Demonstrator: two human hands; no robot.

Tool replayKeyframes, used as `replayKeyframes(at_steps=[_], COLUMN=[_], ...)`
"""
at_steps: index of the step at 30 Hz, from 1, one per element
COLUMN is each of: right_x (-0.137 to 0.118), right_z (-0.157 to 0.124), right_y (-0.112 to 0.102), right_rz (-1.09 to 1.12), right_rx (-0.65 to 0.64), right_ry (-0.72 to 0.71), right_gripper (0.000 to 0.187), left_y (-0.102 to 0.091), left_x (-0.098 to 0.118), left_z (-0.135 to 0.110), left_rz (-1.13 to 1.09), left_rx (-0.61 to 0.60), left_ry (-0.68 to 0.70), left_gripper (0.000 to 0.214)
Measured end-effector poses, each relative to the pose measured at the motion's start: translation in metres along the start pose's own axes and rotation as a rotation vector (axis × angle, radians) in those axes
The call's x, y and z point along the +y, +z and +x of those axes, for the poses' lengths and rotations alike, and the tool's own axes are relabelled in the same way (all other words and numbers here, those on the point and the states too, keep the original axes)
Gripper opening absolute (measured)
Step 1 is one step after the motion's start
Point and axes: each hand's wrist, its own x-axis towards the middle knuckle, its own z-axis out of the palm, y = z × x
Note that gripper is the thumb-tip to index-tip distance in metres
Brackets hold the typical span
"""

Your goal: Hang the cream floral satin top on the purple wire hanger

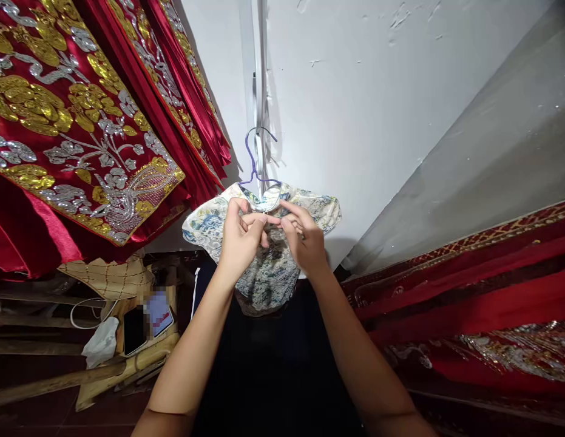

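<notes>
A short-sleeved floral shirt (pixel 268 276), cream with blue and yellow patterning, hangs on a purple hanger (pixel 248 149) in front of me. My left hand (pixel 243 233) is closed at the front of its neckline, thumb and index finger pinching near the collar (pixel 269 200). Opposite it, my right hand (pixel 304 237) pinches the other side of the neckline, its index finger reaching up to the collar. The fingertips of both hands almost meet. Whatever small fastening lies between them is too small to make out.
Red cloths with gold and silver embroidery (pixel 113 133) hang at upper left. At lower left, two phones (pixel 135 331) (pixel 160 314) and a crumpled plastic bag (pixel 102 343) rest on wooden furniture (pixel 145 358). A white wall (pixel 377 109) stands behind; more red embroidered fabric (pixel 446 303) lies right.
</notes>
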Motion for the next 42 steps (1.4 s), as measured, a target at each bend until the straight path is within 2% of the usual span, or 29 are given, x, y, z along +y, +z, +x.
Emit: replayKeyframes(at_steps=[3, 8, 11, 14, 17, 20, 23, 25, 29, 31, 34, 38, 42], right_x=[-0.007, -0.005, -0.007, -0.012, -0.018, -0.024, -0.031, -0.032, -0.024, -0.021, -0.025, -0.035, -0.037], right_z=[0.026, 0.040, 0.044, 0.044, 0.041, 0.040, 0.046, 0.051, 0.054, 0.052, 0.049, 0.049, 0.046], right_y=[-0.007, -0.008, -0.007, -0.002, 0.007, 0.016, 0.017, 0.012, -0.002, -0.010, -0.018, -0.019, -0.010], right_rz=[-0.012, -0.028, -0.066, -0.139, -0.182, -0.121, -0.046, -0.055, -0.125, -0.093, -0.029, -0.045, -0.186], right_rx=[-0.179, -0.279, -0.272, -0.218, -0.212, -0.242, -0.224, -0.241, -0.448, -0.493, -0.505, -0.538, -0.408], right_ry=[-0.008, 0.010, -0.004, -0.039, -0.057, -0.065, -0.100, -0.092, 0.079, 0.140, 0.149, 0.117, -0.007], right_gripper=[0.033, 0.030, 0.018, 0.012, 0.011, 0.013, 0.016, 0.016, 0.023, 0.029, 0.030, 0.031, 0.030], left_y=[-0.003, -0.009, -0.009, -0.010, -0.012, -0.014, -0.015, -0.015, -0.012, -0.008, -0.004, -0.003, -0.002], left_x=[-0.005, -0.011, -0.014, -0.025, -0.046, -0.068, -0.077, -0.071, -0.041, -0.028, -0.017, -0.014, -0.009], left_z=[0.000, -0.003, -0.004, -0.003, -0.003, -0.007, -0.012, -0.015, -0.019, -0.021, -0.023, -0.025, -0.026], left_rz=[0.035, 0.132, 0.178, 0.088, -0.048, -0.097, -0.119, -0.124, -0.090, -0.061, -0.033, 0.009, 0.092], left_rx=[0.032, 0.051, 0.035, 0.044, 0.098, 0.169, 0.215, 0.219, 0.166, 0.148, 0.147, 0.177, 0.166], left_ry=[0.053, 0.069, 0.055, 0.021, -0.024, -0.088, -0.125, -0.082, 0.030, 0.056, 0.074, 0.094, 0.073], left_gripper=[0.036, 0.032, 0.030, 0.036, 0.044, 0.046, 0.047, 0.048, 0.048, 0.044, 0.040, 0.039, 0.035])
